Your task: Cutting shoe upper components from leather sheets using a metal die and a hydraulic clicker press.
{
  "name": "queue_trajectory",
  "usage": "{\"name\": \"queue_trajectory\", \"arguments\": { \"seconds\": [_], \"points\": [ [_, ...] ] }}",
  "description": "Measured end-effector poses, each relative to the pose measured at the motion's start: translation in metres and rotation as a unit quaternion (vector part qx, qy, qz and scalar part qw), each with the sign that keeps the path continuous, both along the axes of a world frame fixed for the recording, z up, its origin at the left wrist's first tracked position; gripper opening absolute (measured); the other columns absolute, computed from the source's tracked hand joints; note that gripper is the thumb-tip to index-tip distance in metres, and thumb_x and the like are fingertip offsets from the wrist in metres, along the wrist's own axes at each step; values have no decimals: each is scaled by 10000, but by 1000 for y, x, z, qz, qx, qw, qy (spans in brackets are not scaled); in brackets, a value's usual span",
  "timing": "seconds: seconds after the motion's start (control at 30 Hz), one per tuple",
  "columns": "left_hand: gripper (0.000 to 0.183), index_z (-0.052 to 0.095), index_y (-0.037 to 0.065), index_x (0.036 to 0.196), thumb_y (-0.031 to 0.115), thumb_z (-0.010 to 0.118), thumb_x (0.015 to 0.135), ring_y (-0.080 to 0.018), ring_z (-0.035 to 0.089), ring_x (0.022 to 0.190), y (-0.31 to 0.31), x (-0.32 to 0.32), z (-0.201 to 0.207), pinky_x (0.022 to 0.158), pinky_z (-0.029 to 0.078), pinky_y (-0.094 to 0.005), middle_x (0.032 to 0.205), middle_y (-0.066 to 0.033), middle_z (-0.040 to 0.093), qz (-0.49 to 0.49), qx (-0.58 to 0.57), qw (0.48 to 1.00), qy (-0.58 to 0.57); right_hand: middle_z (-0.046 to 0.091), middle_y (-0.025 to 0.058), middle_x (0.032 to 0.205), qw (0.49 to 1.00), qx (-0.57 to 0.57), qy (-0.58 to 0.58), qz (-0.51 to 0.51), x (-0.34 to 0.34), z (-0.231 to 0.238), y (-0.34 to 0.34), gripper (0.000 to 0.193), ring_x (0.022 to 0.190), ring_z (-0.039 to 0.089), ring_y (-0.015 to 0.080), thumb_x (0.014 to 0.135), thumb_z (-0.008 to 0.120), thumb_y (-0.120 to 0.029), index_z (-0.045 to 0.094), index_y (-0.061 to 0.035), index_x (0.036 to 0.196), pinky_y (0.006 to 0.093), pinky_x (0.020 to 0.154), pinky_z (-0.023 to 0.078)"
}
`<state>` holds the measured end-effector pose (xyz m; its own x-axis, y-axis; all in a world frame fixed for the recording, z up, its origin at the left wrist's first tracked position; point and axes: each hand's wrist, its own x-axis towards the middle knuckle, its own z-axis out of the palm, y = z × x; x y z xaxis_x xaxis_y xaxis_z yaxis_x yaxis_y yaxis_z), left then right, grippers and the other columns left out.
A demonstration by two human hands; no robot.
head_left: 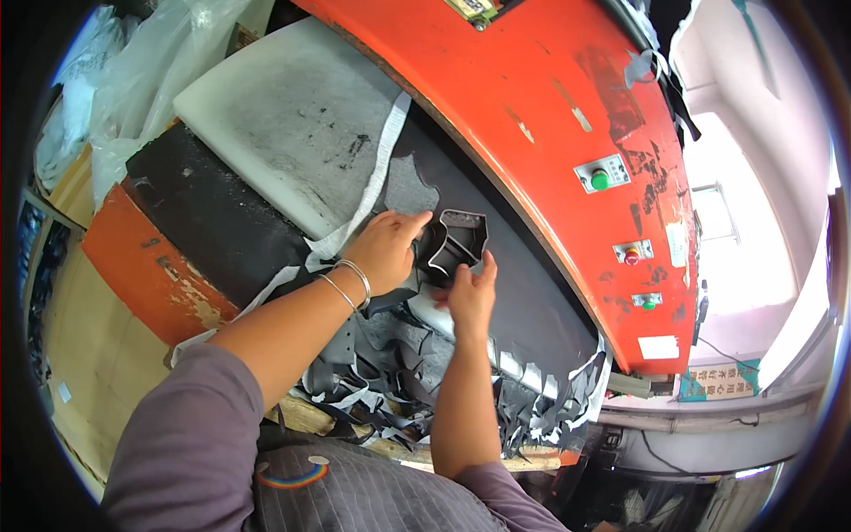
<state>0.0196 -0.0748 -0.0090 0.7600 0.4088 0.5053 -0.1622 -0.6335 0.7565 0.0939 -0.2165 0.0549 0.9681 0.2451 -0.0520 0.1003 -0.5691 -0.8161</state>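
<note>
A dark metal cutting die [460,241] with curved walls and an inner crossbar stands on a dark leather-like sheet [523,266]. My right hand [472,297] has its thumb and index finger at the die's near right corner, gripping the edge. On the other side, my left hand [383,253] lies palm down, fingers stretched toward the die's left wall. Whether its fingertips touch the metal cannot be made out. Beyond the left fingers, a grey patch of the sheet's backing [410,191] shows.
A worn orange machine beam [550,133] with green and red buttons runs along the far right. A thick whitish cutting board [292,115] lies at left. Torn dark scraps [417,355] heap along the near edge. Clear plastic bags [160,80] sit at the far left.
</note>
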Motion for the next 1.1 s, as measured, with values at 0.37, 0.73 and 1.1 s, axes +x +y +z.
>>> {"name": "queue_trajectory", "arguments": {
  "seconds": [0.37, 0.73, 1.1],
  "points": [
    [604, 380, 21, 1360, -67, 488, 772, -323, 554, 1017, 2, -2, 8, 928, 439, -414, 1080, -134, 634, 12, -24, 1000, -8, 663, 101, 1035, 800, -390, -253, 380, 96, 50, 40, 322, 1003, 607, 328, 829, 658, -188, 620, -150, 1146, 440, 828, 490],
    [686, 199, -8, 1454, 43, 491, 836, -242, 455, 1259, -5, 4, 6, 1116, 253, -409, 1269, -100, 586, 12, 84, 987, 137, 568, 104, 681, 995, 35, 83, -32, 56, -3, -21, 165, 504, 577, 171, 896, 571, -130, 505, 18, 866, 311, 404, 527],
    [695, 202, -26, 1448, 82, 502, 831, -252, 405, 1315, -12, 14, 2, 1123, 225, -419, 1311, -80, 572, 23, 115, 981, 155, 482, 248, 1344, 971, -84, -145, 170, 37, -25, -59, 940, 1297, 422, 372, 671, 828, -417, 373, -40, 1401, 483, 1055, 327]
  ]
}}
